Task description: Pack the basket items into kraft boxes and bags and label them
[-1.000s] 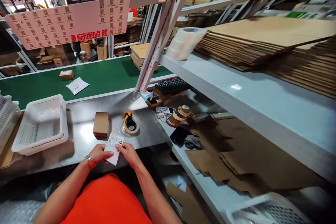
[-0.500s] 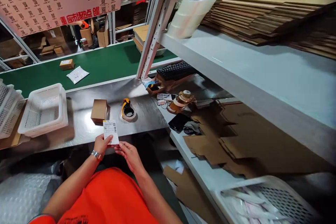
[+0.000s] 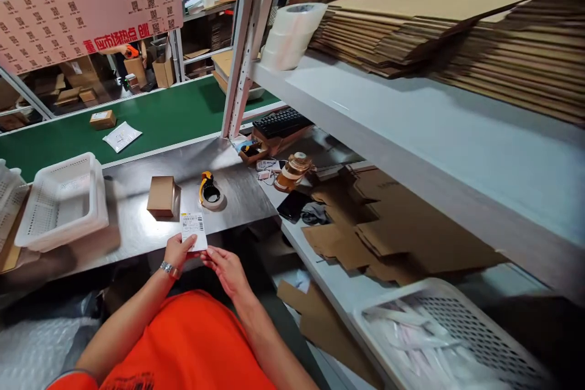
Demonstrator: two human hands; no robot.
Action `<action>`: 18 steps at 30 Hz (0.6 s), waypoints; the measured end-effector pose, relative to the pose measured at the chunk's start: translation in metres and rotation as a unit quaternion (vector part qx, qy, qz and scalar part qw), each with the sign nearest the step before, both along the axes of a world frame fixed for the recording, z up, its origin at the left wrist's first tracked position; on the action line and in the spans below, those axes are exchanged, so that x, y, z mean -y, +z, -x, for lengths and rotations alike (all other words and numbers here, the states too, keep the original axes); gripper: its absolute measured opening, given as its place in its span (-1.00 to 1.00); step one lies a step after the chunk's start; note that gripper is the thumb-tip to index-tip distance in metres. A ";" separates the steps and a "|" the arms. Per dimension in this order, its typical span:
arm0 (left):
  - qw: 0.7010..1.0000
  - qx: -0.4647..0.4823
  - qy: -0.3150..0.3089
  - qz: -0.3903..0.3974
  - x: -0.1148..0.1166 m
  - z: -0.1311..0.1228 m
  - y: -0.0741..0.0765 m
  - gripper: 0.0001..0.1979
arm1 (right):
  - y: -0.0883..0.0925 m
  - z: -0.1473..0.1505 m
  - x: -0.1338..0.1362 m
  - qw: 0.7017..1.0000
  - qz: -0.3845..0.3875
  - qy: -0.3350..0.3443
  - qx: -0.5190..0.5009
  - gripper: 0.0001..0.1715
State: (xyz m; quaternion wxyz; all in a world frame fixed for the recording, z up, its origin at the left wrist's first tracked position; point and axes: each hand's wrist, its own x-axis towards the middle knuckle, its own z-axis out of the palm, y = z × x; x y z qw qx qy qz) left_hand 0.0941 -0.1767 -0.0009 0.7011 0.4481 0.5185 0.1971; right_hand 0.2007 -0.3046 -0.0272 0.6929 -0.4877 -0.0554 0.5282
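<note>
1. Label (image 3: 193, 226), white with dark print facing up, is held over the near edge of the table (image 3: 247, 195), its far end pointing toward the tabletop.
2. Left grip (image 3: 177, 250) is closed on the label, thumb across the lower part of the printed face.
3. Right grip (image 3: 228, 268) has its fingertips at the label's lower right corner. Whether they pinch the paper or merely touch it, I cannot tell.
4. Brown box (image 3: 161, 195) sits on the table just beyond the label and slightly left of it, short of the near edge. It looks shut, and its visible top is plain.
5. Tape dispenser (image 3: 210, 190), yellow and black, lies to the right of the box, toward the table's right end and apart from both hands.
6. White basket (image 3: 99, 195) takes up the table's left end; the green belt (image 3: 173, 109) runs along the far edge.
7. Judging by the fingers, the step in hand is working at the label's lower edge, perhaps to part its layers.
8. Next move calls, I judge, for a steady left hold and a clean pinch at that corner, keeping the paper flat and uncreased.
</note>
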 end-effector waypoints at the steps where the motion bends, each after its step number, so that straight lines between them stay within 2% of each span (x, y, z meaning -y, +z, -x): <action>1: 1.000 -0.001 -0.007 0.001 0.001 -0.001 0.001 -0.59 | 0.000 -0.001 0.001 1.000 -0.003 -0.002 0.003 -0.27; 6: 0.996 -0.038 -0.072 -0.023 0.003 -0.002 0.000 -0.50 | -0.003 -0.004 0.001 1.000 -0.006 -0.013 0.007 -0.32; 8: 0.988 -0.092 -0.071 -0.100 0.005 0.002 -0.001 -0.42 | -0.005 -0.005 0.000 0.999 0.000 -0.026 0.020 -0.30; 10: 0.965 -0.112 -0.082 -0.223 0.007 0.007 -0.001 -0.38 | -0.006 -0.005 -0.002 0.998 0.008 -0.035 0.045 -0.25; 12: 0.933 -0.075 -0.151 -0.319 0.010 0.012 0.001 -0.57 | -0.008 -0.006 -0.003 0.996 0.010 -0.028 0.082 -0.22; 13: 0.919 -0.052 -0.195 -0.339 0.011 0.014 0.002 -0.70 | -0.008 -0.006 -0.003 0.994 0.009 -0.020 0.103 -0.23; 15: 0.904 -0.038 -0.259 -0.338 0.013 0.015 0.006 -0.76 | -0.009 -0.005 -0.001 0.989 0.006 -0.003 0.147 -0.29; 18: 0.914 -0.078 -0.256 -0.306 0.014 0.015 0.013 -0.71 | -0.010 -0.002 0.009 0.983 0.003 0.017 0.183 -0.37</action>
